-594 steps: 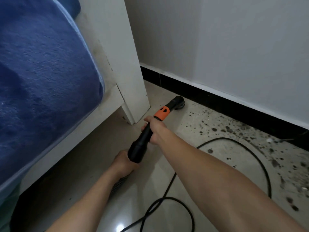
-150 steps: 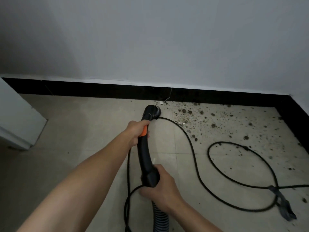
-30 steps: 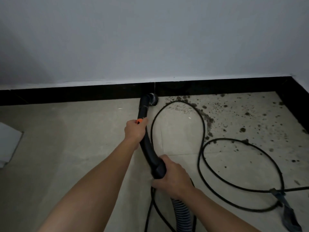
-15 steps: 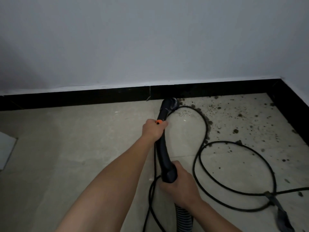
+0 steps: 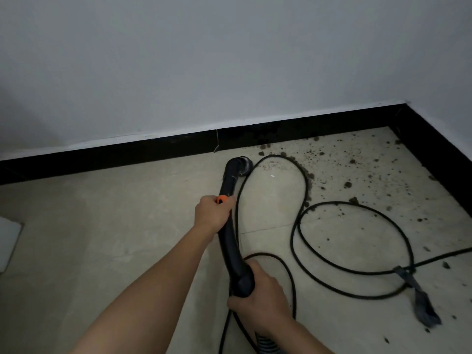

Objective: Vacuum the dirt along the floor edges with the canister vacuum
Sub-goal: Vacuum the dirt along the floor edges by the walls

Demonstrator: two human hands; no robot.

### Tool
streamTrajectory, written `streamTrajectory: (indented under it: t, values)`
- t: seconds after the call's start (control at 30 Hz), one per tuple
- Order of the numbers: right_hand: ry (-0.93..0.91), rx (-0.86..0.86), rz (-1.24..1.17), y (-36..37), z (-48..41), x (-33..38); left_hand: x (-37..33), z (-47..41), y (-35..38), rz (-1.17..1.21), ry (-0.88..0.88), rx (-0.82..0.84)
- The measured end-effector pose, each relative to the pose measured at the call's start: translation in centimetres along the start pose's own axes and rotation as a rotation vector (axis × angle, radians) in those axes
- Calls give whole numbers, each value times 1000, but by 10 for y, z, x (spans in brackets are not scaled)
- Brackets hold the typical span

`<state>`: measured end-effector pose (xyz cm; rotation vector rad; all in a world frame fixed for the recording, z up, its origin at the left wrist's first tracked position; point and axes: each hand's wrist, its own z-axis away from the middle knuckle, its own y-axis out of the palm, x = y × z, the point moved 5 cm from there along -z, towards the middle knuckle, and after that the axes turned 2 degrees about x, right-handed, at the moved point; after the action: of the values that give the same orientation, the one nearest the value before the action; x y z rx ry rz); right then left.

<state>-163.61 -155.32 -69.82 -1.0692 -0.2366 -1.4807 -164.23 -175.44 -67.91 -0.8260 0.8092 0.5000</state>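
A black vacuum wand (image 5: 229, 241) with an orange band runs from my hands to the floor. Its round nozzle (image 5: 242, 165) rests on the tile a short way in front of the black baseboard (image 5: 153, 149). My left hand (image 5: 212, 213) grips the wand at the orange band. Lower down, my right hand (image 5: 260, 302) grips the wand's thick end, where the ribbed hose (image 5: 265, 347) starts. Dark dirt crumbs (image 5: 344, 172) lie scattered to the right of the nozzle, along the baseboard and into the corner. The canister is out of view.
A black power cord (image 5: 301, 200) loops over the tile right of the wand, with a grey strap (image 5: 419, 300) on it. A white furniture corner (image 5: 7, 241) shows at the left edge. The walls meet in a corner at upper right (image 5: 406, 106).
The nozzle has come back from the baseboard and shifted right along it. The view has turned, so the corner now shows. Both hands keep their grip.
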Motion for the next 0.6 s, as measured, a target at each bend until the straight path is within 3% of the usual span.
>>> streamTrajectory:
  t: [0.4, 0.6]
  values:
    - [-35, 116, 59, 70, 41, 4, 64, 54, -61, 17, -39, -148]
    - [-9, -35, -45, 21, 32, -2, 17, 36, -15, 49, -14, -5]
